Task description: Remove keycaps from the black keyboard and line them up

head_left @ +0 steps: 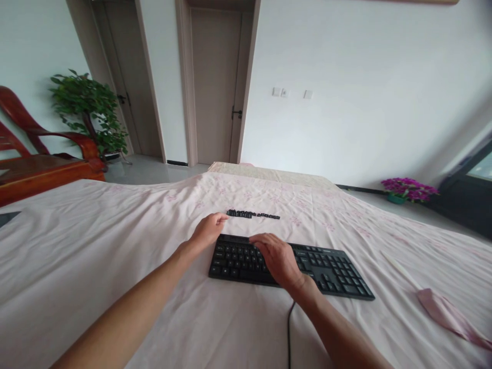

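A black computer keyboard (326, 269) lies flat on a pale pink flowered cloth. Beyond its far edge, loose black keycaps (242, 214) are lined up, with a thinner row trailing to the right. My left hand (209, 228) reaches to the left end of these keycaps, its fingertips closed together; whether one is between them is too small to tell. Over the middle of the keyboard is my right hand (277, 259), fingers bent and pressed together, the tips at the far row of keys. Its palm side and whatever it may hold are hidden.
A black cable (290, 333) runs from the keyboard toward me. On the right, a pale stick (400, 269) lies near a pink cloth piece (442, 310). A wooden chair (49, 154) stands at left, purple flowers (409, 188) beyond the cloth at right.
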Tool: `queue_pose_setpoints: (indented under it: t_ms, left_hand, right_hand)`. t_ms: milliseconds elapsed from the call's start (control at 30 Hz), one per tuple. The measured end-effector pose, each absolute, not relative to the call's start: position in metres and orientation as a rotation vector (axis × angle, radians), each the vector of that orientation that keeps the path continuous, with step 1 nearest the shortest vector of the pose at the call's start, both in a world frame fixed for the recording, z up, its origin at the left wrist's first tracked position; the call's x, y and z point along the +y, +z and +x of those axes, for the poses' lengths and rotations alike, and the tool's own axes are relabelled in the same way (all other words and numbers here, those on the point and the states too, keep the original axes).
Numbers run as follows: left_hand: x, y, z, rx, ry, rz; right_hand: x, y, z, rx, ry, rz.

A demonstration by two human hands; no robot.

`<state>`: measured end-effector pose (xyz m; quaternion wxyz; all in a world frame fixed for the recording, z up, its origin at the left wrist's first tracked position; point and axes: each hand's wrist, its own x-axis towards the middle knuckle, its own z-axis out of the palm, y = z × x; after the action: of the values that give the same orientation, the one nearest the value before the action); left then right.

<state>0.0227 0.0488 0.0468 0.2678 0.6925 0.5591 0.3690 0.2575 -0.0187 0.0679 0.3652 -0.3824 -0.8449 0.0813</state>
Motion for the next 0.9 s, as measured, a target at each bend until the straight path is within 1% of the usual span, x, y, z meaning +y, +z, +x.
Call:
queue_pose_setpoints:
  t_ms: [133, 267, 500, 733, 900]
  left_hand:
    - [0.058, 0.058, 0.061, 1.206, 0.976, 1.933]
    - [0.048, 0.051, 0.080, 1.046, 0.908, 2.055]
    - [0.045, 0.034, 0.075, 1.004, 0.831, 2.147]
    - [0.049, 0.028, 0.077, 0.951, 0.796, 2.145]
    - [0.049, 0.027, 0.081, 1.074, 0.734, 2.156]
  right_hand:
    - [-0.001, 0.080, 0.268, -1.864, 0.354, -1.095]
    - [0.004, 0.073, 0.273, -1.860, 0.441, -1.085]
    - [0.011, 0.064, 0.267, -1.879, 0.516, -1.094]
    - [0.014, 0.064, 0.256, -1.978, 0.504, -1.065]
    - [0.012, 0.056, 0.251, -2.033, 0.446, -0.978]
